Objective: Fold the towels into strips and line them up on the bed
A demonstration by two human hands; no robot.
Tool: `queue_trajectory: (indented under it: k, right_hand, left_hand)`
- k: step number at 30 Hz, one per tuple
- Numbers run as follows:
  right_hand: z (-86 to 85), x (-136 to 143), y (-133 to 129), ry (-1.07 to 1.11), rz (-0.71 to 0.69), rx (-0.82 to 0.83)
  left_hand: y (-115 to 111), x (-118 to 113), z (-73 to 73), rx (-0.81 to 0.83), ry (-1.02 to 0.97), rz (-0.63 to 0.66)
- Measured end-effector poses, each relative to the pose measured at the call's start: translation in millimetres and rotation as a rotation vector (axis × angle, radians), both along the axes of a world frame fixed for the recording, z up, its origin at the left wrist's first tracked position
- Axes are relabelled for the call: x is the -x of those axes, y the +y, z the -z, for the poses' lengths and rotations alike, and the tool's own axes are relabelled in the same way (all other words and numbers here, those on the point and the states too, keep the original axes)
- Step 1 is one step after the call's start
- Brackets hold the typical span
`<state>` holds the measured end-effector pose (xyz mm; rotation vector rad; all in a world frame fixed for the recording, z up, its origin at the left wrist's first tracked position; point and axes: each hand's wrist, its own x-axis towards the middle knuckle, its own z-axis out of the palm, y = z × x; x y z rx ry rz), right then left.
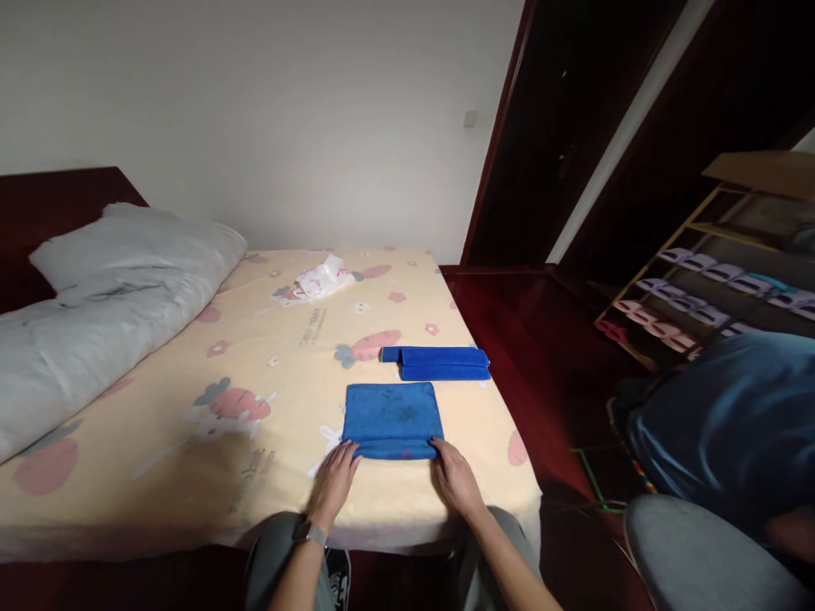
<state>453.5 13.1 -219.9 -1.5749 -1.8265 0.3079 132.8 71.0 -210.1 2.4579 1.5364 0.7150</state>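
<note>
A blue cloth [393, 409] with dark stains lies flat on the bed near its front edge, its near side folded over in a narrow strip. My left hand [340, 477] has its fingers closed on the near left corner of that fold. At the near right corner, my right hand [455, 477] grips the fold in the same way, thumb toward the cloth. Just beyond lies a second, brighter blue cloth [444, 363], folded into a long band, with a narrow end sticking out to the left.
The bed [280, 407] has a yellow sheet with carrot and rabbit prints. A white plastic bag [323, 277] lies farther back, and a grey quilt [127, 297] is heaped at left. To the right are a slipper rack [694, 288], a person in dark blue [726, 416] and a grey seat [700, 552].
</note>
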Motion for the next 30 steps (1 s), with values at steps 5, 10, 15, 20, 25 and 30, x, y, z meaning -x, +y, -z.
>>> queue_trajectory:
  k: [5, 10, 15, 20, 25, 30]
  right_hand:
    - [1.7, -3.4, 3.8, 0.097, 0.02, 0.074]
    - [2.4, -6.2, 6.4, 0.176, 0.052, 0.152]
    - [-2.4, -8.4, 12.3, 0.26, 0.096, 0.183]
    - [-6.7, -9.9, 24.4, 0.279, 0.165, 0.179]
    - [-8.2, -8.6, 33.6, 0.17, 0.214, 0.175]
    - [-14.2, -8.8, 49.5, -0.009, 0.282, 0.247]
  left_hand:
    - [3.4, 8.7, -1.7, 0.117, -0.063, 0.04]
    - [14.5, 16.2, -0.4, 0.202, -0.227, 0.021]
    - [22.6, 16.0, 1.6, 0.164, -0.319, -0.037]
    - [26.3, 12.8, 4.8, 0.107, -0.354, -0.099]
    - [35.2, 9.8, 10.6, 0.099, -0.401, -0.156]
    - [51.3, 6.9, 15.5, 0.012, -0.321, -0.195]
